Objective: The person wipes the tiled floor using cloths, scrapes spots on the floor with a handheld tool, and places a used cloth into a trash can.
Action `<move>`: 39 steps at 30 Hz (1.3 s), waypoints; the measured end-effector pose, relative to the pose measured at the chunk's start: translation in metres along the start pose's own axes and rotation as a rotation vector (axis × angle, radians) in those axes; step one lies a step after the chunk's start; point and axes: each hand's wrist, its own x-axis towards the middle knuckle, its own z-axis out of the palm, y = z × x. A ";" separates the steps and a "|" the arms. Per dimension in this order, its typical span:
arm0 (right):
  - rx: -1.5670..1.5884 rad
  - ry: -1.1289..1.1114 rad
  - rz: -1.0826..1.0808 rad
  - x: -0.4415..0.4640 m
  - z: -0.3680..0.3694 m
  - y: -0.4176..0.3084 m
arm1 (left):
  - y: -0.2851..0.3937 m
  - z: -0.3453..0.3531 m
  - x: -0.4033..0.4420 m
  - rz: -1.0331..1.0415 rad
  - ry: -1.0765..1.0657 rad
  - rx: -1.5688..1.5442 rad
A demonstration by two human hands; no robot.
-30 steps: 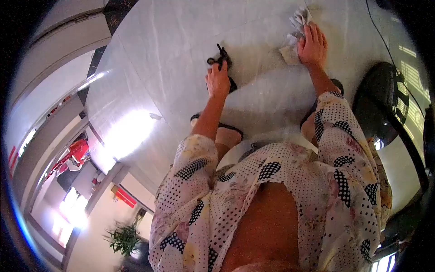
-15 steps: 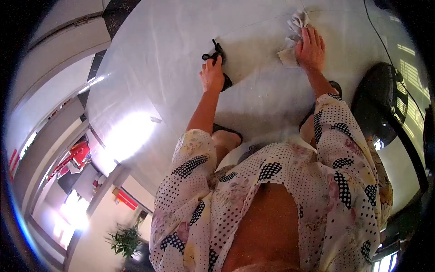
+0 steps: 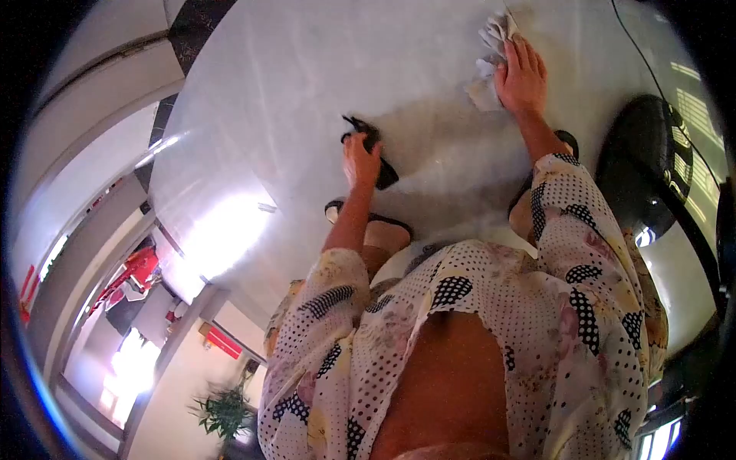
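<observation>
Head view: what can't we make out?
Head view: middle of the black item, covered by the left hand.
Head view: whether the right hand grips or presses the crumpled pale material; its back hides the palm.
Head view: upper end of the black cable, cut off by the top edge.

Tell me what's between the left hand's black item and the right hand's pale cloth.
Only pale floor, partly shadowed, lies between the black item and the pale cloth, as the head view shows.

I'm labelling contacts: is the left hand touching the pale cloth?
Apart: the head view plainly shows bare floor between the left hand and the pale cloth.
</observation>
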 end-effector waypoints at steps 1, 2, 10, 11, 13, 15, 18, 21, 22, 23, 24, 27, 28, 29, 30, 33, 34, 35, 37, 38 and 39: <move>0.016 0.015 -0.010 0.000 0.001 0.001 | 0.003 -0.003 0.012 -0.051 -0.010 -0.014; 0.035 0.033 -0.017 -0.001 0.002 0.000 | 0.005 -0.005 0.023 -0.097 -0.007 -0.044; 0.046 0.070 -0.020 0.001 0.005 0.002 | 0.013 -0.004 0.019 -0.312 -0.050 -0.044; 0.058 0.084 -0.027 -0.002 0.005 0.002 | 0.015 -0.005 0.021 -0.284 -0.046 -0.064; 0.058 0.077 -0.026 -0.003 0.004 0.001 | 0.020 -0.005 0.030 -0.236 -0.036 -0.106; 0.060 0.075 -0.026 0.000 0.004 0.002 | 0.022 -0.006 0.037 -0.227 -0.061 -0.093; 0.055 0.075 -0.027 0.002 0.004 0.004 | 0.015 -0.006 0.035 -0.200 -0.092 -0.057; 0.044 0.104 -0.027 -0.001 0.007 0.002 | 0.008 -0.009 0.030 -0.236 -0.122 -0.043; 0.048 0.106 -0.031 0.000 0.008 0.003 | 0.008 -0.007 0.032 -0.221 -0.111 -0.027; 0.055 0.103 -0.038 -0.003 0.009 0.003 | 0.008 -0.005 0.030 -0.213 -0.103 -0.010; 0.058 0.092 -0.032 -0.004 0.008 0.001 | 0.007 -0.003 0.028 -0.211 -0.105 -0.008; 0.061 0.086 -0.025 0.002 0.007 0.000 | 0.013 -0.004 0.034 -0.202 -0.104 -0.013; 0.061 0.083 -0.027 0.001 0.007 0.000 | 0.012 -0.004 0.032 -0.209 -0.114 -0.016; 0.059 0.079 -0.029 0.001 0.007 0.001 | 0.012 -0.003 0.031 -0.215 -0.127 -0.020; 0.057 0.082 -0.029 0.001 0.007 0.003 | 0.012 -0.003 0.032 -0.182 -0.123 -0.019; 0.056 0.080 -0.028 -0.002 0.003 0.000 | 0.007 -0.007 0.034 -0.105 -0.127 -0.003; 0.062 0.083 -0.033 -0.002 0.003 0.000 | 0.009 -0.010 0.036 -0.092 -0.127 0.006; 0.069 0.089 -0.037 -0.003 0.003 -0.001 | 0.010 -0.014 0.037 -0.079 -0.126 0.017; 0.062 0.054 -0.021 -0.002 0.003 -0.002 | 0.005 -0.011 0.036 -0.021 -0.075 0.072; 0.056 0.041 -0.014 0.000 0.002 -0.002 | 0.005 -0.010 0.035 0.010 -0.046 0.096; 0.053 0.040 -0.015 0.002 0.000 -0.003 | 0.006 -0.009 0.031 0.041 -0.052 0.153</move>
